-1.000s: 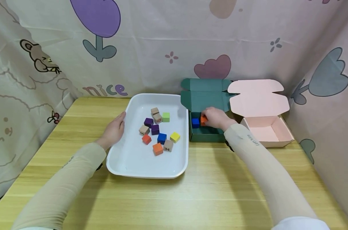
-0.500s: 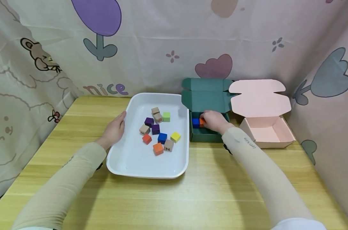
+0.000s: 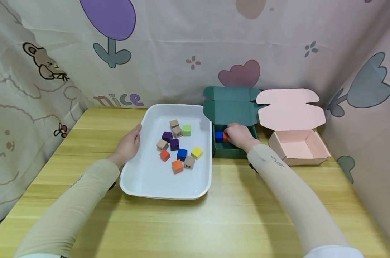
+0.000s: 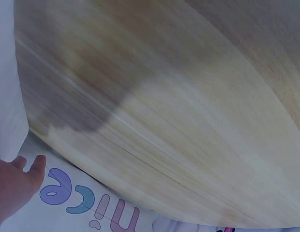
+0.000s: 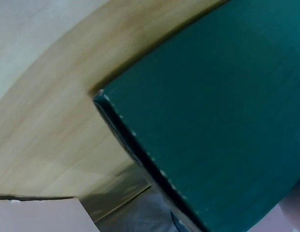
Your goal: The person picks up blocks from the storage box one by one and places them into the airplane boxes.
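My left hand (image 3: 127, 145) rests with extended fingers against the left side of a white tray (image 3: 149, 181). Part of that hand (image 4: 19, 183) also shows at the lower left of the left wrist view. Inside an open green cardboard box (image 3: 230, 153), my right hand (image 3: 240, 136) reaches down and pinches an orange cube (image 3: 225, 137), partly covered by the fingers. A blue cube (image 3: 218, 137) sits just left of it, at the box's left wall. In the right wrist view the box's green wall (image 5: 203, 106) fills most of the picture.
The tray holds several loose cubes: purple (image 3: 174, 144), blue (image 3: 182, 154), yellow (image 3: 196, 153), green (image 3: 186, 130), orange (image 3: 177, 166), red (image 3: 164, 155) and plain wood (image 3: 189, 162). An open pink box (image 3: 306, 161) stands right of the green one. A patterned cloth (image 3: 169, 36) hangs behind.
Within the green box, my right hand has shifted slightly left with the orange cube, bringing it up beside the blue cube. The left hand and the tray stay in place.
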